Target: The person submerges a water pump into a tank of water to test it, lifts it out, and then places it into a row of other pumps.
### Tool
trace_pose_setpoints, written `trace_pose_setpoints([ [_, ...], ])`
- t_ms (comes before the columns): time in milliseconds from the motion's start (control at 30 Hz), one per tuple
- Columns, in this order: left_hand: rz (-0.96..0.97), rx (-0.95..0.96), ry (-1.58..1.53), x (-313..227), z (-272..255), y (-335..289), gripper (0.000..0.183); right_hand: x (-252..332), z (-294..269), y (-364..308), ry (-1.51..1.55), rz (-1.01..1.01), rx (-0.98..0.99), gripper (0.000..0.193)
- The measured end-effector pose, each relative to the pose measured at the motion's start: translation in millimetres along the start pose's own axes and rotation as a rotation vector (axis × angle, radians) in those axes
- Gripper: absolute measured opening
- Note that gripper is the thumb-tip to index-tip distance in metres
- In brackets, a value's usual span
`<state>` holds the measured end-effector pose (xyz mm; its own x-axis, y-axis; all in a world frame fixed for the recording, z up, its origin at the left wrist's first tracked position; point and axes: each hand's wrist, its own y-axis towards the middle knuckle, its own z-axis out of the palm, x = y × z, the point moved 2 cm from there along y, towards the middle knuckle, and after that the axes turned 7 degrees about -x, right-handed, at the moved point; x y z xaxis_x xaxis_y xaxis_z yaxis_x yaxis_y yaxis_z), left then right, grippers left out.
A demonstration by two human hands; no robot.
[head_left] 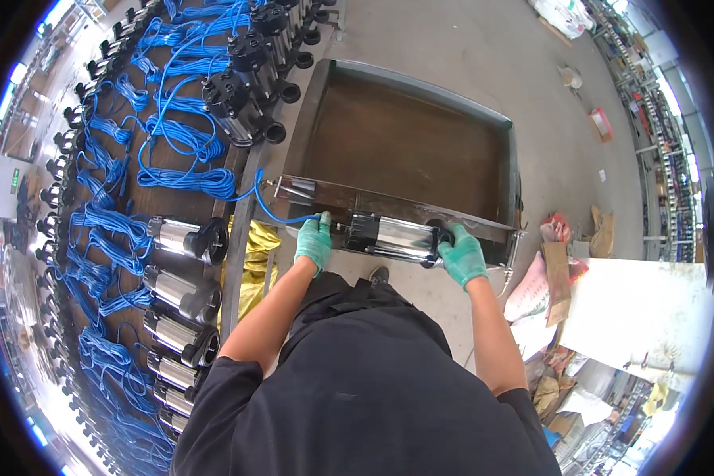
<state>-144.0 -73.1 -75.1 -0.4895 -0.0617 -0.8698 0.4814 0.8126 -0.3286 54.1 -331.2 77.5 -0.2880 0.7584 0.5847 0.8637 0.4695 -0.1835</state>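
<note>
A pump (404, 239) with a shiny steel barrel and black ends lies on its side along the near edge of a metal tank (520, 170). My right hand (463, 255), in a green glove, grips the pump's black right end. At the other end, my green-gloved left hand (315, 240) is closed around the blue cable (274, 213) beside the pump's fitting; its fingertips are partly hidden. That cable arcs left from my hand to the bench beside the tank.
Blue cable coils (186, 181) and several steel pumps (181, 333) cover the bench on the left. More upright pumps (234, 107) stand at its far edge. Yellow cloth (255, 266) hangs near my left forearm. At the right are a white board (635, 309) and cardboard (558, 278).
</note>
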Motion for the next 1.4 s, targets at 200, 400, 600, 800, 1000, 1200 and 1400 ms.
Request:
trace_pose_setpoints([
  [200,-0.050,0.036,0.530,-9.7,-6.5,20.3,0.058,32.1,2.4,15.6,-0.263,0.001,0.069,0.047],
  [400,-0.105,0.260,0.535,-43.1,-18.7,6.7,0.056,17.2,0.4,17.7,-0.281,0.004,0.124,0.053],
  [600,0.211,0.031,0.069,-20.7,-3.0,-19.5,0.035,-52.4,-10.8,-11.1,0.401,0.240,-0.011,0.060],
  [800,0.191,0.060,0.278,-54.0,9.5,-37.6,0.066,-266.9,-17.7,-50.8,-0.171,0.508,-0.592,0.037],
  [1000,0.152,0.133,0.270,-64.9,17.0,-39.3,0.069,-274.7,-14.2,-29.0,1.068,0.861,-0.664,0.019],
  [1200,0.202,0.156,0.130,-47.5,17.0,-30.3,0.066,-296.1,23.2,-0.2,1.656,0.916,-0.854,0.010],
  [1400,0.218,0.151,0.236,-43.4,11.5,-23.2,0.068,-260.8,9.8,-0.2,1.855,0.888,-0.831,0.004],
])
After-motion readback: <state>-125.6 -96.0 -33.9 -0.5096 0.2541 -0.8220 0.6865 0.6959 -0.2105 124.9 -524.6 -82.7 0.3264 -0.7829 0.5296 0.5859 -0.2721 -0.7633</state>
